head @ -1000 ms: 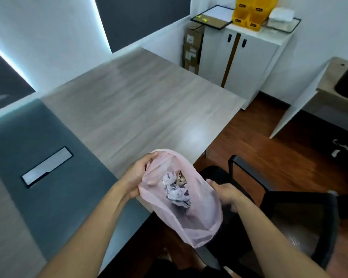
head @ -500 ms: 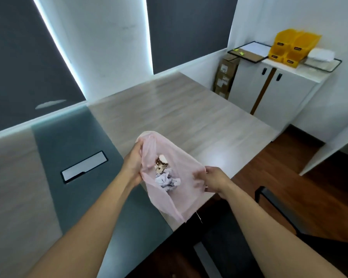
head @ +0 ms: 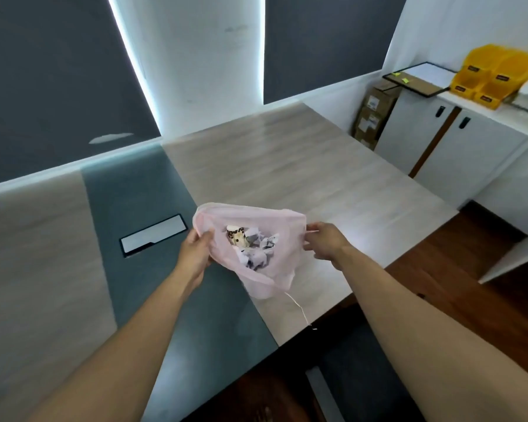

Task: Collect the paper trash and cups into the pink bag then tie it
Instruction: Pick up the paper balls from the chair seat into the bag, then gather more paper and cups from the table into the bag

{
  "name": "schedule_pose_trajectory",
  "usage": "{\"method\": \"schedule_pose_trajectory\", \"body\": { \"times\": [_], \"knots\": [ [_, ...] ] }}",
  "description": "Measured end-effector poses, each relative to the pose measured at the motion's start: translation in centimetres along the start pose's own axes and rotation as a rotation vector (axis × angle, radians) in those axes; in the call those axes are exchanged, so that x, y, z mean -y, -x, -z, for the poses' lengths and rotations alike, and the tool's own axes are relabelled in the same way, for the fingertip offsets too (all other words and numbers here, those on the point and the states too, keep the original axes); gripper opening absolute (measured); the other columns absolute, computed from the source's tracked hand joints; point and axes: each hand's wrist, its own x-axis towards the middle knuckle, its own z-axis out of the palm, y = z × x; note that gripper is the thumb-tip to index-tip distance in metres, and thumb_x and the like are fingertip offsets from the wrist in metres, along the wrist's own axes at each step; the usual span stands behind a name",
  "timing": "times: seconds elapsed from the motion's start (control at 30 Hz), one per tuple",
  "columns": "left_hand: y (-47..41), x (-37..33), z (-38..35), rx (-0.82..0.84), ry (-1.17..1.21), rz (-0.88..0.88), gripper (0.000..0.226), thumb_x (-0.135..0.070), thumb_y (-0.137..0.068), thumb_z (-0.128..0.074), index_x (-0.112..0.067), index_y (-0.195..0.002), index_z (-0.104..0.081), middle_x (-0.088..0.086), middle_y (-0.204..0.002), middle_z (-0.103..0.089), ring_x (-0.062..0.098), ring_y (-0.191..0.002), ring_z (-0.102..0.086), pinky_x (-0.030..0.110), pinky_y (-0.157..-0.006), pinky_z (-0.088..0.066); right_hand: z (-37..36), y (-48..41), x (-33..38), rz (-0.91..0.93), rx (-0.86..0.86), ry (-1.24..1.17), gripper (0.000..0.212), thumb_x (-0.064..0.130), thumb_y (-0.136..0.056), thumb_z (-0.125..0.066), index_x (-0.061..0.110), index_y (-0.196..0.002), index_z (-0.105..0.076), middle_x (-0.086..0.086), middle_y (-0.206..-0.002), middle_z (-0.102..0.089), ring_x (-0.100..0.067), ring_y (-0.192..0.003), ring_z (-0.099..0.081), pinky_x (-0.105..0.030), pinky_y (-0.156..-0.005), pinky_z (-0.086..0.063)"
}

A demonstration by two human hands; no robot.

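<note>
A thin pink bag (head: 284,226) hangs over the table's near edge, its mouth stretched wide between my two hands. Crumpled paper trash (head: 258,254) and a patterned cup (head: 237,236) lie inside it. My left hand (head: 195,254) pinches the left side of the rim. My right hand (head: 325,242) pinches the right side of the rim. A thin string (head: 299,309) dangles from the bag's bottom.
The light wood table (head: 302,166) has a dark grey strip (head: 141,202) with a cable-port cover (head: 153,234). A white cabinet (head: 457,147) with yellow bins (head: 494,77) stands at the right, cardboard boxes (head: 374,117) beside it. Wood floor lies beyond the table edge.
The bag has come up from beside the chair to over the table. My hands have moved apart and pulled its mouth wider. The view has swung up and left.
</note>
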Motion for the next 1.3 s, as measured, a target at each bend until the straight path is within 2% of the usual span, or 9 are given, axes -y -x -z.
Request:
{"method": "schedule_pose_trajectory", "body": {
  "times": [0.07,0.17,0.3,0.57,0.73,0.83,1.03,1.17,1.3],
  "knots": [
    [0.4,1.0,0.9,-0.016,-0.040,0.050,0.018,-0.015,-0.110,-0.059,-0.022,-0.125,-0.067,0.003,-0.105,-0.076,0.017,-0.077,-0.064,0.018,-0.047,-0.048,-0.9,0.6,-1.2,-0.060,0.045,0.018,0.032,0.010,-0.105,-0.062,0.009,-0.136,-0.068,-0.015,-0.125,-0.078,-0.025,-0.095,-0.073,-0.032,-0.077,-0.053],
    [0.6,2.2,2.1,-0.037,-0.034,0.064,0.016,-0.015,-0.106,-0.066,-0.020,-0.121,-0.071,0.007,-0.113,-0.080,0.023,-0.087,-0.073,0.032,-0.068,-0.057,-1.6,0.8,-2.6,-0.091,0.062,0.002,0.035,0.013,-0.105,-0.064,0.011,-0.140,-0.064,-0.014,-0.128,-0.077,-0.022,-0.093,-0.074,-0.047,-0.089,-0.058],
    [1.1,2.9,3.4,-0.080,-0.056,0.033,0.008,-0.020,-0.103,-0.073,-0.018,-0.110,-0.075,0.004,-0.105,-0.082,0.027,-0.096,-0.075,0.039,-0.085,-0.059,-1.6,0.9,-3.8,-0.096,0.082,-0.040,0.037,0.017,-0.103,-0.066,0.013,-0.140,-0.065,-0.008,-0.126,-0.076,-0.019,-0.094,-0.075,-0.041,-0.092,-0.059],
    [4.8,6.1,4.0,0.124,-0.274,0.151,0.047,-0.054,-0.095,-0.079,-0.026,-0.131,-0.066,-0.004,-0.124,-0.080,0.021,-0.113,-0.076,0.044,-0.093,-0.062,-0.2,2.3,-6.8,-0.098,0.101,-0.070,0.031,0.018,-0.102,-0.064,0.017,-0.133,-0.067,-0.003,-0.124,-0.077,-0.023,-0.107,-0.078,-0.042,-0.097,-0.061],
    [8.1,9.2,3.5,0.032,-0.338,0.177,0.081,-0.072,-0.082,-0.080,-0.029,-0.146,-0.055,-0.011,-0.129,-0.068,0.020,-0.118,-0.067,0.045,-0.099,-0.059,2.2,5.0,-10.7,-0.091,0.136,-0.034,0.024,0.020,-0.104,-0.060,0.019,-0.125,-0.072,-0.001,-0.123,-0.077,-0.021,-0.106,-0.079,-0.042,-0.098,-0.061],
    [10.8,10.5,2.3,-0.039,-0.315,0.119,0.079,-0.066,-0.087,-0.080,-0.026,-0.149,-0.051,-0.010,-0.126,-0.066,0.016,-0.121,-0.065,0.048,-0.106,-0.057,4.6,6.9,-13.2,-0.084,0.147,-0.026,0.023,0.020,-0.105,-0.060,0.020,-0.123,-0.073,0.000,-0.122,-0.078,-0.021,-0.107,-0.079,-0.040,-0.097,-0.062],
    [18.5,11.9,-2.0,-0.109,-0.393,0.151,0.124,-0.071,-0.086,-0.078,-0.013,-0.172,-0.010,0.011,-0.164,-0.044,0.030,-0.130,-0.064,0.043,-0.096,-0.063,10.8,11.8,-18.2,-0.033,0.185,0.018,0.024,0.018,-0.111,-0.054,0.017,-0.127,-0.072,0.000,-0.123,-0.077,-0.021,-0.110,-0.077,-0.039,-0.095,-0.063],
    [26.5,14.6,-7.5,-0.103,-0.418,0.147,0.098,-0.059,-0.097,-0.072,-0.011,-0.169,-0.025,-0.003,-0.119,-0.063,0.031,-0.115,-0.072,0.046,-0.098,-0.064,15.9,15.8,-23.2,0.020,0.229,0.079,0.023,0.019,-0.112,-0.054,0.020,-0.120,-0.075,0.002,-0.121,-0.079,-0.019,-0.106,-0.078,-0.035,-0.088,-0.064],
    [35.0,18.6,-14.0,0.070,-0.460,0.124,0.053,-0.046,-0.106,-0.065,-0.017,-0.150,-0.056,0.000,-0.135,-0.068,0.020,-0.111,-0.074,0.044,-0.099,-0.063,21.3,20.4,-29.4,0.075,0.225,0.179,0.021,0.023,-0.112,-0.056,0.020,-0.116,-0.076,0.004,-0.116,-0.079,-0.014,-0.102,-0.078,-0.029,-0.079,-0.063]
  ]
}}
